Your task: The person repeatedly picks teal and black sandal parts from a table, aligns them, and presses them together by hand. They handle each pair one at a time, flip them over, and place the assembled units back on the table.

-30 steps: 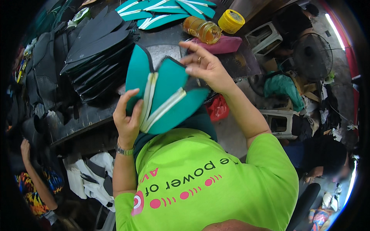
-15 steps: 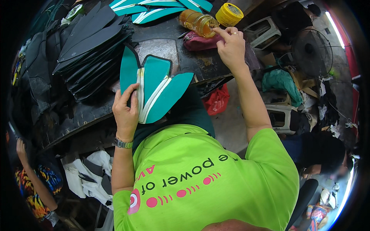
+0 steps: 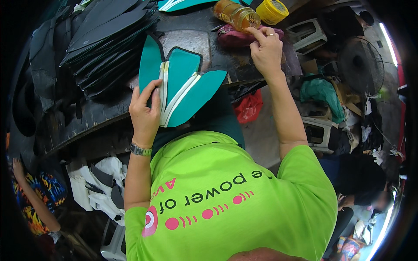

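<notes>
The table (image 3: 239, 61) has its near edge slanting from the lower left up toward its near right corner. On the left part of the surface stands a stack (image 3: 109, 35) of dark panels. The teal piece (image 3: 183, 65), three-lobed, is held across the near edge, just right of the stack: its dark-bound lobes fan out over the surface, while its narrow end reaches past the edge toward the lap.

Farther in from that edge, toward the right end of the surface, the jar (image 3: 230, 13) lies on its side, its long axis slanting so that the open mouth faces right and toward the person. That mouth is right at the index fingertip of the right hand (image 3: 267, 52), much the nearer of the two. A pouch (image 3: 230, 38) lies on the jar's near side, a yellow tub (image 3: 272, 11) just to its right.

The right hand has its index finger stretched out and the others loosely bent, with nothing visible in its grasp (whether the tip touches the rim or sits inside, I cannot tell). The left hand (image 3: 146, 106) pinches the teal piece by its left side, fingers beside one of the two pale strips (image 3: 185, 89).
</notes>
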Action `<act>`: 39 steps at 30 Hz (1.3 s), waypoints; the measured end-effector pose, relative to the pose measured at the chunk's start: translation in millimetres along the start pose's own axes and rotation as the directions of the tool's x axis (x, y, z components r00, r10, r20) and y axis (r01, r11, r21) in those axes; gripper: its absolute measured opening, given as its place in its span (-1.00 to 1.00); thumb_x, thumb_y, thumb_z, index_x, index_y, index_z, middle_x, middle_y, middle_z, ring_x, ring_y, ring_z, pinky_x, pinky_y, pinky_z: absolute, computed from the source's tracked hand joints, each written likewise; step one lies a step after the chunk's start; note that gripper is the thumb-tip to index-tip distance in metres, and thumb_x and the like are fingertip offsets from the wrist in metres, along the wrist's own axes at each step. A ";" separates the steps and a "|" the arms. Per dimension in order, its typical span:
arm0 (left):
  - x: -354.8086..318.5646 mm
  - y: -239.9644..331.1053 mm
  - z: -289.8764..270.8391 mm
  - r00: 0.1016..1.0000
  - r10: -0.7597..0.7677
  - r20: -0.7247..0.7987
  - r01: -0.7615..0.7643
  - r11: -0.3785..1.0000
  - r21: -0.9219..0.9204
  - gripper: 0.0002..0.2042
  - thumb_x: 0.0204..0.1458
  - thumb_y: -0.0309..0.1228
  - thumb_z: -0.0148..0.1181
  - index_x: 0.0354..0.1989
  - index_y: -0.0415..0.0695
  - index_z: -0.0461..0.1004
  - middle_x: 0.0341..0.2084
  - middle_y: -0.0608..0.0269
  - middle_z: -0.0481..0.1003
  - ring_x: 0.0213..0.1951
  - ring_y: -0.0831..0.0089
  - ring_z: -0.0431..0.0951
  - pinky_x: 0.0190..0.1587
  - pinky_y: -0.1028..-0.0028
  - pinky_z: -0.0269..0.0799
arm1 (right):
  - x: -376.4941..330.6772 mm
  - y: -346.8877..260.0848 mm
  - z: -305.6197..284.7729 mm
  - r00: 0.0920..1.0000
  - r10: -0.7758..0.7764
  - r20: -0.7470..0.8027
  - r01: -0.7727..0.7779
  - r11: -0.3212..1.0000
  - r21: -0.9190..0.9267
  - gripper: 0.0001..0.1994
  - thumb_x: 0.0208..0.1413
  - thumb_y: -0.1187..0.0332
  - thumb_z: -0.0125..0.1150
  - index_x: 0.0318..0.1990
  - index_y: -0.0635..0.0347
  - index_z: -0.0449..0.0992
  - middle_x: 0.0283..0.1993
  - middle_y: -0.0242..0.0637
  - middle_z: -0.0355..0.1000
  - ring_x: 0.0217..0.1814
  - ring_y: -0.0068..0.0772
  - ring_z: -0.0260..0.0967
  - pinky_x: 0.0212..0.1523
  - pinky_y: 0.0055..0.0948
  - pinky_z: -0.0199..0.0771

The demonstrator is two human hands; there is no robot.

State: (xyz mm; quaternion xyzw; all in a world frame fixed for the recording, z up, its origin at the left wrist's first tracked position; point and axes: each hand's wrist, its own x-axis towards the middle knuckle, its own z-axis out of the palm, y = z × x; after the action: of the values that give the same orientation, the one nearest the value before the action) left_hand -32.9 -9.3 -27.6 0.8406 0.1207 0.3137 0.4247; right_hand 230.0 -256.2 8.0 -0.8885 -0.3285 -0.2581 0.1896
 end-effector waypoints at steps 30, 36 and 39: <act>-5.6 4.1 -26.7 0.941 0.336 -0.049 -0.339 0.934 -0.115 -0.52 0.20 -0.64 0.27 0.30 -0.18 0.39 -0.11 0.17 0.55 -0.26 0.40 0.57 -0.11 0.50 0.52 | -2.8 -89.5 -45.5 0.771 -0.311 0.556 -0.570 0.054 0.820 -0.24 0.17 0.64 0.20 0.54 0.07 0.14 0.31 -0.22 0.37 0.12 -0.57 0.45 -0.01 -0.56 0.58; -7.5 6.2 -47.9 0.999 0.020 -0.046 -0.033 0.953 -0.302 -0.75 0.32 -0.56 0.15 0.13 -0.25 0.53 -0.05 0.19 0.51 -0.29 0.59 0.57 -0.22 0.58 0.51 | 65.3 -44.4 -55.7 0.937 0.032 0.347 -0.345 -0.051 0.937 -0.34 0.18 0.58 0.22 0.46 0.04 0.26 0.24 -0.23 0.45 0.06 -0.53 0.51 -0.17 -0.61 0.64; -10.0 12.8 -56.2 0.999 0.040 0.019 -0.036 0.983 -0.179 -0.86 0.24 -0.58 0.25 -0.07 -0.25 0.64 -0.21 0.18 0.57 -0.37 0.54 0.57 -0.29 0.56 0.49 | 137.9 -2.0 -30.4 0.956 0.148 0.251 -0.241 -0.088 0.967 -0.18 0.11 0.66 0.16 0.53 0.10 0.00 0.14 -0.01 0.46 0.01 -0.10 0.55 -0.03 -0.21 0.63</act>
State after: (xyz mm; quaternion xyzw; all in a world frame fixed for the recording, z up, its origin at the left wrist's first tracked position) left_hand -77.0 14.1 3.1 0.8049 0.0711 0.3217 0.4937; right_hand 308.2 -203.1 112.9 -0.5179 -0.2864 0.1192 0.7972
